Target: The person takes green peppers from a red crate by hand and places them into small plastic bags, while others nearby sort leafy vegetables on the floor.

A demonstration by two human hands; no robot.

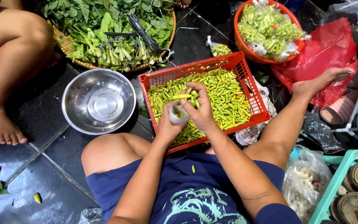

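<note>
A red plastic crate full of small green chillies sits on the dark tiled floor in front of my legs. Over its near left corner my left hand grips a small clear plastic bag that holds a few chillies. My right hand is at the bag's mouth, fingers pinched on a couple of green chillies. One loose chilli lies on my blue shirt.
An empty steel bowl stands left of the crate. A woven tray of leafy greens lies behind it. An orange basin of bagged chillies and a red plastic bag are at the back right. Another person's bare leg is at left.
</note>
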